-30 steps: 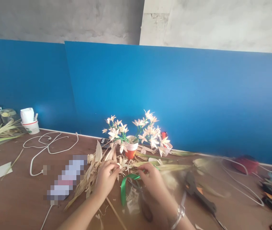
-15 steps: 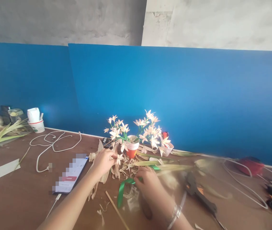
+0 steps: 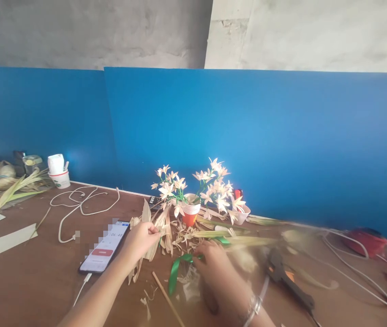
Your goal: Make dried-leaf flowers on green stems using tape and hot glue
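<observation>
My left hand (image 3: 143,240) is closed in a pinch in front of the husk scraps. A sliver of green shows at its fingertips; the pale flower seen there a moment ago is hard to make out against the husks. To the right, my right hand (image 3: 212,261) pinches a green ribbon (image 3: 174,274), whose loose end curls down onto the table. Behind both hands stands a stack of orange-and-white paper cups (image 3: 191,215) holding pale, star-shaped flowers (image 3: 219,186) on green stems. Dry husk strips (image 3: 168,231) lie around its base.
A phone (image 3: 104,250) on a charging cable lies left of my left forearm. Below my hands is a thin stick (image 3: 166,297). A black glue gun (image 3: 289,279) rests at the right. White cables (image 3: 77,204) and a paper cup (image 3: 60,178) are at the back left.
My left hand has turned and drawn slightly left, and the pale flower at its fingertips no longer shows clearly. My right hand keeps its pinch on the ribbon. The view has shifted slightly.
</observation>
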Demonstrator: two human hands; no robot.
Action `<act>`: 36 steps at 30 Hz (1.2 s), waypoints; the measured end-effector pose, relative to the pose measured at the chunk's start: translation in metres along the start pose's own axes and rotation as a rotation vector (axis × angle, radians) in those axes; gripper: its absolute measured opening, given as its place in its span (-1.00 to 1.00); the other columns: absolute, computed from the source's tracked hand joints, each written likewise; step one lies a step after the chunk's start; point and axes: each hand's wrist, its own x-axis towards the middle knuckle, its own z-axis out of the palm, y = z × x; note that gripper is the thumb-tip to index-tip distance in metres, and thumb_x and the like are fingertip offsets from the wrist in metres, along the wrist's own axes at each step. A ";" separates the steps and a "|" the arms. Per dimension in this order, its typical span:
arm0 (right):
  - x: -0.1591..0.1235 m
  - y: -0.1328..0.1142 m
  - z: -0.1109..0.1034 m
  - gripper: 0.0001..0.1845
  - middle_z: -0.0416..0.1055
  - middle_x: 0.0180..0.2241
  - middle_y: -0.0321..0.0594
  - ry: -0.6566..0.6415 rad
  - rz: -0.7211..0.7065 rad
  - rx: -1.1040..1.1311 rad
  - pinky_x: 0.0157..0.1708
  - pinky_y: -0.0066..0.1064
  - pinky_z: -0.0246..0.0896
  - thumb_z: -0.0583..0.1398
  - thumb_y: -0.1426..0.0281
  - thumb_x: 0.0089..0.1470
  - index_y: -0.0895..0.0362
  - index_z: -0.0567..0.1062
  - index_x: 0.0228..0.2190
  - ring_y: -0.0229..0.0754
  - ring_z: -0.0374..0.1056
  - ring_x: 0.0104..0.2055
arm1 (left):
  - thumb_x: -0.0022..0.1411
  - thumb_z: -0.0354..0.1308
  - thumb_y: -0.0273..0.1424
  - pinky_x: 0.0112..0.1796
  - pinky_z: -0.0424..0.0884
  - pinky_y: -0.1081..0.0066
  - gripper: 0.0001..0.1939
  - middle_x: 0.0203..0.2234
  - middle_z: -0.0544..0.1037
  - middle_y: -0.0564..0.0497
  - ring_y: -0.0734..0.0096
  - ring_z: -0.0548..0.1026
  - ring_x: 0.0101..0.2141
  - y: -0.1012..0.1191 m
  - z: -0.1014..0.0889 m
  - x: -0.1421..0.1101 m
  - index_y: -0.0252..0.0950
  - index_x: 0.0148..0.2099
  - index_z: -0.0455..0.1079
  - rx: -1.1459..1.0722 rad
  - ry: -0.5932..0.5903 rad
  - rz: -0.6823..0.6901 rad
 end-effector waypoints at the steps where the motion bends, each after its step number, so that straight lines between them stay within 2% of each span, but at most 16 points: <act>1: 0.000 0.000 0.000 -0.83 0.46 -0.36 -0.17 -0.007 0.004 -0.004 -0.25 -0.39 0.05 0.11 0.50 -0.06 0.13 0.52 -0.49 -0.11 0.27 -0.24 | 0.01 0.08 -0.28 -0.51 0.18 0.46 -0.80 -0.60 0.50 0.04 0.30 0.46 -0.50 -0.001 0.003 -0.002 -0.24 -0.57 0.36 0.042 -0.012 -0.033; 4: 0.000 0.000 0.000 -0.82 0.47 -0.35 -0.17 -0.014 0.017 -0.011 -0.24 -0.39 0.04 0.12 0.50 -0.06 0.13 0.53 -0.47 -0.11 0.27 -0.23 | 0.03 0.04 -0.30 -0.59 0.05 0.46 -0.71 -0.76 0.32 0.10 0.38 0.36 -0.65 -0.005 0.012 -0.002 -0.23 -0.68 0.23 0.153 -0.032 -0.067; 7: 0.000 -0.001 0.000 -0.83 0.47 -0.35 -0.17 -0.027 0.029 -0.023 -0.26 -0.40 0.03 0.12 0.48 -0.06 0.13 0.54 -0.45 -0.11 0.27 -0.23 | 0.04 0.04 -0.32 -0.62 -0.03 0.45 -0.63 -0.81 0.17 0.13 0.43 0.25 -0.72 -0.010 0.020 -0.001 -0.23 -0.75 0.10 0.268 0.001 -0.004; 10: 0.000 -0.002 0.000 -0.82 0.47 -0.35 -0.17 -0.042 0.039 -0.027 -0.26 -0.40 0.03 0.12 0.48 -0.06 0.13 0.54 -0.45 -0.12 0.28 -0.24 | 0.00 0.09 -0.36 -0.63 -0.01 0.46 -0.64 -0.81 0.17 0.13 0.44 0.25 -0.73 -0.009 0.022 -0.006 -0.23 -0.75 0.10 0.362 0.035 0.086; 13: -0.001 -0.002 0.001 -0.82 0.48 -0.36 -0.17 -0.042 0.041 -0.025 -0.26 -0.41 0.03 0.12 0.49 -0.07 0.13 0.54 -0.47 -0.13 0.28 -0.25 | -0.03 0.12 -0.47 -0.59 0.10 0.44 -0.77 -0.75 0.31 0.07 0.34 0.36 -0.64 0.002 0.023 -0.016 -0.22 -0.67 0.24 0.471 0.102 0.198; 15: -0.001 -0.001 0.002 -0.82 0.48 -0.36 -0.17 -0.036 0.034 -0.020 -0.26 -0.41 0.03 0.12 0.49 -0.08 0.13 0.54 -0.46 -0.13 0.29 -0.25 | 0.02 0.06 -0.56 -0.50 0.21 0.40 -0.82 -0.62 0.45 0.01 0.28 0.44 -0.51 0.013 0.027 -0.020 -0.23 -0.54 0.36 0.467 0.144 0.375; 17: -0.001 0.001 0.003 -0.81 0.48 -0.37 -0.18 -0.027 0.019 -0.017 -0.26 -0.41 0.03 0.12 0.49 -0.09 0.12 0.55 -0.46 -0.13 0.29 -0.25 | 0.03 0.00 -0.67 -0.35 0.28 0.34 -0.75 -0.43 0.51 -0.05 0.23 0.45 -0.32 0.020 0.035 -0.020 -0.24 -0.43 0.41 0.488 0.180 0.571; 19: -0.001 0.001 0.003 -0.82 0.47 -0.38 -0.18 -0.015 0.005 -0.024 -0.27 -0.41 0.04 0.13 0.49 -0.09 0.11 0.54 -0.48 -0.13 0.28 -0.25 | 0.01 0.00 -0.71 -0.25 0.28 0.27 -0.71 -0.27 0.49 -0.09 0.16 0.40 -0.16 0.020 0.045 -0.014 -0.24 -0.38 0.42 0.537 0.177 0.696; 21: 0.000 0.002 0.002 -0.84 0.47 -0.40 -0.18 -0.006 0.001 -0.040 -0.27 -0.41 0.05 0.13 0.49 -0.10 0.12 0.53 -0.50 -0.13 0.28 -0.27 | 0.02 0.01 -0.70 -0.17 0.25 0.20 -0.73 -0.23 0.47 -0.11 0.11 0.34 -0.07 0.016 0.053 -0.007 -0.26 -0.43 0.41 0.578 0.150 0.754; 23: 0.000 0.001 0.001 -0.85 0.46 -0.41 -0.18 0.000 -0.003 -0.053 -0.28 -0.40 0.05 0.13 0.48 -0.09 0.13 0.52 -0.51 -0.12 0.28 -0.29 | 0.06 0.03 -0.68 -0.15 0.24 0.18 -0.76 -0.23 0.46 -0.10 0.12 0.33 -0.06 0.012 0.057 0.000 -0.26 -0.44 0.41 0.596 0.131 0.794; 27: 0.001 0.002 -0.001 -0.84 0.46 -0.39 -0.16 0.060 -0.003 -0.021 -0.24 -0.38 0.07 0.13 0.47 -0.06 0.13 0.54 -0.48 -0.10 0.29 -0.26 | 0.11 0.04 -0.65 -0.18 0.23 0.20 -0.80 -0.27 0.46 -0.09 0.17 0.35 -0.13 0.015 0.048 0.002 -0.28 -0.43 0.39 0.576 0.177 0.820; 31: 0.003 0.000 0.000 -0.81 0.47 -0.36 -0.17 0.208 0.057 0.198 -0.23 -0.36 0.10 0.11 0.44 0.00 0.12 0.55 -0.42 -0.10 0.31 -0.25 | 0.13 0.01 -0.65 -0.23 0.23 0.23 -0.79 -0.30 0.46 -0.05 0.22 0.35 -0.20 0.028 0.036 -0.007 -0.27 -0.38 0.38 0.496 0.273 0.858; 36: 0.003 -0.008 0.000 -0.73 0.48 -0.45 -0.20 0.157 0.204 0.774 -0.31 -0.40 0.18 0.15 0.26 0.01 0.20 0.53 -0.46 -0.12 0.35 -0.34 | 0.20 -0.01 -0.56 -0.22 0.21 0.24 -0.81 -0.31 0.46 -0.02 0.25 0.36 -0.22 0.036 0.041 -0.017 -0.24 -0.35 0.38 0.265 0.433 0.884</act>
